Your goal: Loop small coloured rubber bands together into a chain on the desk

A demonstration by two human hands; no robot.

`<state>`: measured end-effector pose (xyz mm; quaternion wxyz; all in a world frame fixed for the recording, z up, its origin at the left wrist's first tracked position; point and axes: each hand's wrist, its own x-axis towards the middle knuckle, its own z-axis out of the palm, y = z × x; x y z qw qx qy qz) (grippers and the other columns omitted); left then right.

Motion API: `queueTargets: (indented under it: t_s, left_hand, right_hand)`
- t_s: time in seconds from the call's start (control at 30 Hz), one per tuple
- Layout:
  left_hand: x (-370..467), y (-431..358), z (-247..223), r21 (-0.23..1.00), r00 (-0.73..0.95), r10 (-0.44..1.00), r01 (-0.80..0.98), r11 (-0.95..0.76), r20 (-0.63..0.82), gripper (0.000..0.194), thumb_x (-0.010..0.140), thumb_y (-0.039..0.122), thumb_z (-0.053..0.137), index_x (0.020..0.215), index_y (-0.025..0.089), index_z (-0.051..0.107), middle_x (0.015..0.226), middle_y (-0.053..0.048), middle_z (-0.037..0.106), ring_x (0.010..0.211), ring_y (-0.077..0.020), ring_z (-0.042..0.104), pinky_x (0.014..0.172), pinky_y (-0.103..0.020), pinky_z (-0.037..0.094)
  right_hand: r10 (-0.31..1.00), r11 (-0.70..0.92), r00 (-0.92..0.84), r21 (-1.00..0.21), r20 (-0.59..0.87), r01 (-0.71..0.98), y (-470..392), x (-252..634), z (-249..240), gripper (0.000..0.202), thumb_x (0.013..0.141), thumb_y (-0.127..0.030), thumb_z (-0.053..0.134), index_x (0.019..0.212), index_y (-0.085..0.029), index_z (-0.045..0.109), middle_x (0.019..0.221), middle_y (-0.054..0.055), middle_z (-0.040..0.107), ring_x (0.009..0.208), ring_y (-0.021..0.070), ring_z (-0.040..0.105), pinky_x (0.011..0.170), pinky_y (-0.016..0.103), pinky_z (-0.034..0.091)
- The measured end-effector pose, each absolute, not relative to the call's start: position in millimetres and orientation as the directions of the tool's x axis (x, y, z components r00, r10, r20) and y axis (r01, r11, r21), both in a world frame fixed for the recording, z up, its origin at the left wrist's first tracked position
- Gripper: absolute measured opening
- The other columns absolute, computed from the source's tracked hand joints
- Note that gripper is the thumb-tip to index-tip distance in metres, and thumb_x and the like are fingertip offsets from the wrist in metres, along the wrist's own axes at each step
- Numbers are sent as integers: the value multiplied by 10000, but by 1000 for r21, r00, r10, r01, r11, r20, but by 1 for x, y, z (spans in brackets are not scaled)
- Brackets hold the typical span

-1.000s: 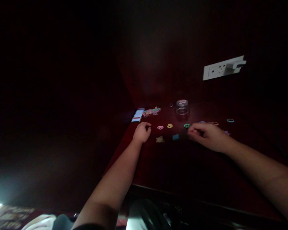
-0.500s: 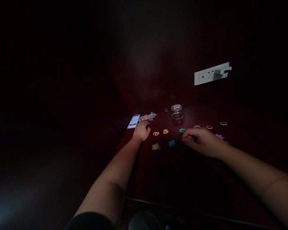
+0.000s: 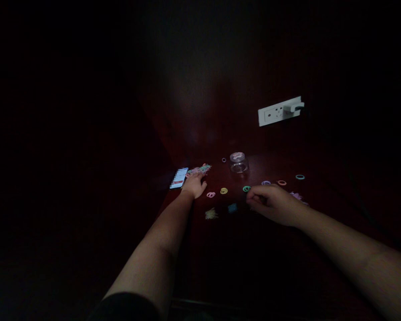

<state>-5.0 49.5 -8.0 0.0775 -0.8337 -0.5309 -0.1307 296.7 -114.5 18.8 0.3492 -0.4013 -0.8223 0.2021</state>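
My left hand (image 3: 194, 185) lies flat with fingers stretched out at the near edge of a mixed pile of small pastel pieces (image 3: 202, 169). My right hand (image 3: 272, 203) is curled over the table with thumb and fingertips together; whatever is in them, if anything, is too dark to make out. Just beyond those fingertips are green rings (image 3: 246, 189). Pink rings (image 3: 210, 195) and yellow rings (image 3: 223, 191) lie between my hands. Nearer to me are a cream heap of small pieces (image 3: 211, 213) and a blue heap (image 3: 232, 207). A purple heap (image 3: 297, 196) is partly hidden behind my right wrist.
A lidded clear jar (image 3: 239, 163) stands towards the wall, beside a small pale ring (image 3: 223, 159). A phone (image 3: 179, 178) lies at the left. Purple (image 3: 266, 183), orange (image 3: 281, 183) and teal rings (image 3: 300, 177) lie at the right. A wall socket (image 3: 270, 115) holds a plug.
The view has shifted slightly, so things sit lower and further left. My left hand has reached a little further onto the mixed pile. My right hand stays curled beside the green rings.
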Motion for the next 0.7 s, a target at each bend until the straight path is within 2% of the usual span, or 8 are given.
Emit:
queueTargets:
  t_s: [0.17, 0.37, 0.57, 0.7]
  left_hand:
    - [-5, 51, -10, 3, 381, 863, 915, -404, 333, 470, 901, 321, 501, 1311, 125, 624, 1376, -137, 608, 1306, -303, 514, 1157, -454, 357]
    - [-4, 39, -7, 7, 343, 850, 926, -377, 400, 434, 913, 291, 489, 1288, 129, 637, 1344, -115, 632, 1275, -280, 531, 1151, -409, 369]
    - [-2, 27, -4, 36, 270, 867, 949, -313, 418, 362, 918, 212, 486, 1215, 150, 683, 1218, -108, 700, 1164, -256, 609, 1084, -366, 438]
    - [-3, 24, -3, 68, 209, 888, 964, -258, 410, 304, 948, 265, 499, 1136, 176, 721, 1148, -102, 730, 1088, -254, 654, 1008, -350, 486]
  right_hand:
    - [802, 596, -435, -611, 410, 521, -114, 296, 20, 147, 879, -274, 539, 781, -197, 617, 612, -30, 517, 550, 120, 462, 531, 248, 353]
    - [792, 609, -439, -595, 424, 524, -115, 295, 21, 129, 873, -258, 553, 774, -202, 614, 606, -36, 517, 545, 113, 457, 535, 243, 347]
    - [791, 612, -437, -590, 429, 527, -116, 294, 24, 144, 876, -254, 549, 758, -199, 610, 590, -41, 497, 534, 108, 432, 522, 238, 321]
    - [801, 597, -427, -606, 420, 526, -116, 293, 25, 146, 873, -255, 546, 753, -199, 607, 587, -41, 491, 531, 111, 425, 518, 241, 315]
